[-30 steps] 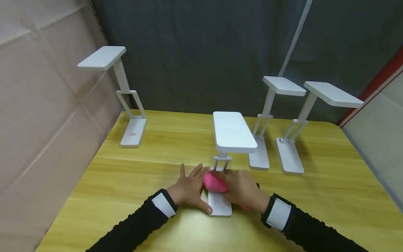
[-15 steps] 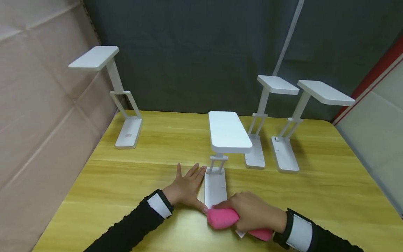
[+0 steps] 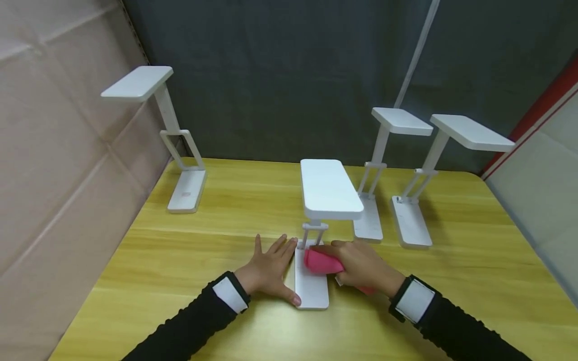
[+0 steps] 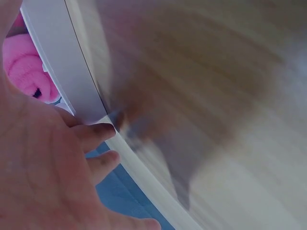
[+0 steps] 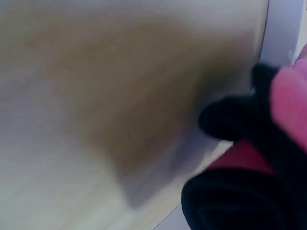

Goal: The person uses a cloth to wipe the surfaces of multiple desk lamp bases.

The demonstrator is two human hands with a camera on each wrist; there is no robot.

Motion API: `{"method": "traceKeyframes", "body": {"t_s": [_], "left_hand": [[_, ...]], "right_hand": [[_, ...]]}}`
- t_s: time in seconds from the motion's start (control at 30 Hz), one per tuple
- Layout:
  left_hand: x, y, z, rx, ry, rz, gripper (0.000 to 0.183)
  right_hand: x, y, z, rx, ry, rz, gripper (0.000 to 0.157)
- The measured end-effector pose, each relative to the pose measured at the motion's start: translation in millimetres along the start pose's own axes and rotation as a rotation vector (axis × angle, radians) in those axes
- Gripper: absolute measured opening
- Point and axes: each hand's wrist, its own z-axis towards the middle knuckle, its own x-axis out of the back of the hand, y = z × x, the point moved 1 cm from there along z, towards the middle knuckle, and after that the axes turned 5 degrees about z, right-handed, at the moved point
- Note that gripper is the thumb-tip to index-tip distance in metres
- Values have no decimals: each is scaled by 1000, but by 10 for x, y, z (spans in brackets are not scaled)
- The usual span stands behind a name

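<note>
A white folding desk lamp (image 3: 331,188) stands upright in front of me, its flat base (image 3: 311,291) on the table. My left hand (image 3: 269,271) lies with fingers spread along the base's left edge, thumb touching near its front corner. My right hand (image 3: 363,265) grips a bunched pink cloth (image 3: 322,261) and presses it on the base, just in front of the lamp's hinged legs. In the left wrist view the pink cloth (image 4: 29,67) looks fluffy and rolled, beyond the base's edge. The right wrist view shows black parts against the pink cloth (image 5: 290,105), blurred.
More white lamps stand open at the back: one lamp (image 3: 187,190) at the left, and two at the right, a nearer-centre lamp (image 3: 368,220) and an outer lamp (image 3: 412,223). A dark curtain (image 3: 271,75) hangs behind the wooden table (image 3: 180,281).
The right hand slid the pink cloth down to the base's front edge, then back up towards the hinge. My left hand stayed at the base's edge. The view shifted slightly.
</note>
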Motion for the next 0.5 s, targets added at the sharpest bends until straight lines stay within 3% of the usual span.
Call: {"method": "traceKeyframes", "body": {"t_s": [0.13, 0.33, 0.5], "left_hand": [[12, -2, 17, -4, -4, 21, 125], [12, -7, 28, -14, -6, 31, 125], [37, -4, 35, -17, -10, 17, 124]], "right_hand": [[-50, -20, -132, 28, -23, 122, 65], [-135, -154, -394, 118, -180, 436, 76], [-106, -235, -494, 184, -205, 439, 81]]}}
